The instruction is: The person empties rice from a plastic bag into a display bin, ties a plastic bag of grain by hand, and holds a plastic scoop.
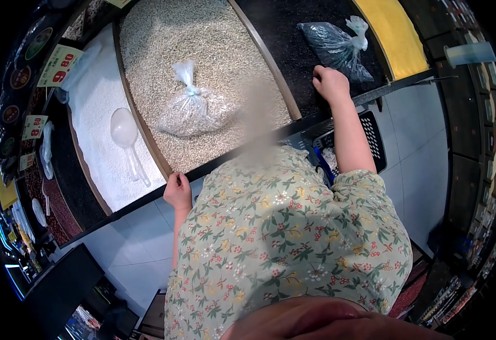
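Observation:
My left hand [178,191] is closed at the front edge of the bins, by the end of a wooden divider [146,127]. Whether its fingers hold anything is hidden. Over the bin of black grains [273,34], my right hand [331,86] is closed too, its fingertips curled down and their contents out of sight. Just beyond it lies a knotted clear plastic bag of dark grains [330,42]. Between my hands, another knotted clear bag [194,110] with pale contents rests on a bin of pale grains [168,28].
A clear plastic scoop [124,129] lies on white grains [92,107] at left. Price signs [59,66] stand at far left. Yellow grains [392,34] fill the bin at far right. Below my right arm is a black perforated basket [371,136]. A dark screen-like panel [64,289] is at lower left.

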`<state>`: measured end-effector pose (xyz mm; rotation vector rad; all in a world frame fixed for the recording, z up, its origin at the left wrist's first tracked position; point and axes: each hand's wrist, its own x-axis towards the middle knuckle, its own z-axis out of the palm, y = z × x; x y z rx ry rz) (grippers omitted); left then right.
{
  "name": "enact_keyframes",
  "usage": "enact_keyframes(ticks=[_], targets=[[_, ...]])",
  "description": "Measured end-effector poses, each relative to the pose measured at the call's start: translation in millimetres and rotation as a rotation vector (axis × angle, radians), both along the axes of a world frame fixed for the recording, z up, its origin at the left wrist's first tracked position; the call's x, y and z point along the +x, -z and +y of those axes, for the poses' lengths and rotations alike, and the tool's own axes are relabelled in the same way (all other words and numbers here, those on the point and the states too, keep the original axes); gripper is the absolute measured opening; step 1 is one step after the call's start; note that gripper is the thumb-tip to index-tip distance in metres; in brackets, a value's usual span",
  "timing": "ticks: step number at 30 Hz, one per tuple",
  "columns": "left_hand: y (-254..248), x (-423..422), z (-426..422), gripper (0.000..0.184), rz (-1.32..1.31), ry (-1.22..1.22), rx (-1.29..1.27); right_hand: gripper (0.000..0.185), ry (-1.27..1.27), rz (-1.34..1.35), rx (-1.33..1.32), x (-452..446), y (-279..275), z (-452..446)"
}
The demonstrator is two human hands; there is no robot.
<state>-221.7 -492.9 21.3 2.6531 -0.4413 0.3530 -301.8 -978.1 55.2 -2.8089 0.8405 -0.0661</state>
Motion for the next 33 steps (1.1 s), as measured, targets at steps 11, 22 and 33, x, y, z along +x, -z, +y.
enact_keyframes(ticks=[11,22,33], targets=[[-3,1,-3,0.007,0.000,-0.024,-0.017,0.016,0.130,-0.293,0.176,-6,-3,1],[0,0,4,0.009,-0.087,-0.006,-0.056,0.003,-0.092,-0.785,0.491,27,-57,41],[9,3,9,0.014,-0.096,0.016,-0.014,0.019,-1.049,-1.647,0.902,132,-222,217]])
